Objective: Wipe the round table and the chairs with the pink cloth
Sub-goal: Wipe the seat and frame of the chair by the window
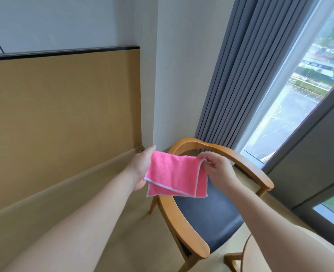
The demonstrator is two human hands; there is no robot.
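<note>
A folded pink cloth [175, 173] with a pale hem hangs in the air between my hands, above a wooden armchair [183, 228] with a dark blue seat [211, 218]. My left hand [141, 168] holds the cloth's left edge; its fingers are hidden behind the fabric. My right hand [217, 169] pinches the cloth's upper right corner between thumb and fingers. A small part of the round table [254, 256], pale wood, shows at the bottom right, mostly hidden by my right forearm.
A wood-panelled wall [64, 118] runs along the left, meeting a white wall corner [156, 95]. Grey curtains [240, 79] hang behind the chair beside a tall window [291, 107]. Beige floor [134, 222] lies left of the chair.
</note>
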